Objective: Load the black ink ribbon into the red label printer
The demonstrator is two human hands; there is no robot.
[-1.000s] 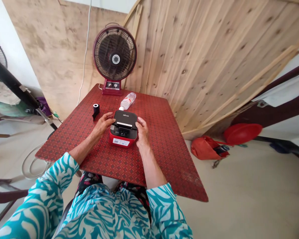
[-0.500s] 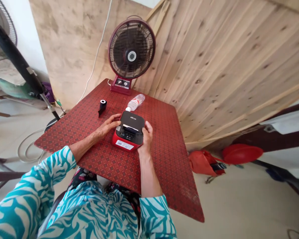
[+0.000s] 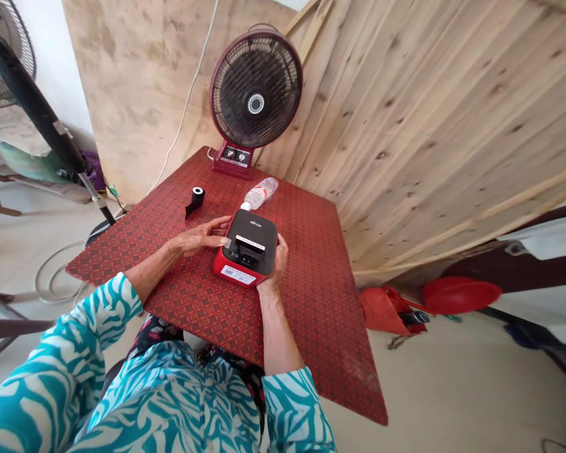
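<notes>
A small red and black box-shaped printer (image 3: pixel 255 228) sits on the patterned red table (image 3: pixel 311 302), its slotted face and white label toward me. My left hand (image 3: pixel 200 240) holds its left side, with the thumb at the top edge and the fingers stretched along the side. Around the right side is my right hand (image 3: pixel 277 267), fingers curled against the red casing and partly hidden by it. Beyond the printer lies a clear plastic bottle (image 3: pixel 263 192) on its side, white cap toward the printer. A black roll (image 3: pixel 197 198) with a white core and a loose tail rests to the left.
A maroon table fan (image 3: pixel 256 104) stands at the table's far corner by the wooden wall (image 3: pixel 405 126). At left, a black pole (image 3: pixel 42 107) rises from the floor near a coiled cable (image 3: pixel 51 270). An orange bag (image 3: pixel 382 309) and a red basin (image 3: pixel 461 294) are right of the table.
My right thumb has come off the printer's top, and the hand has slid lower around its right side. My left hand stays at the left side. The view has shifted slightly.
</notes>
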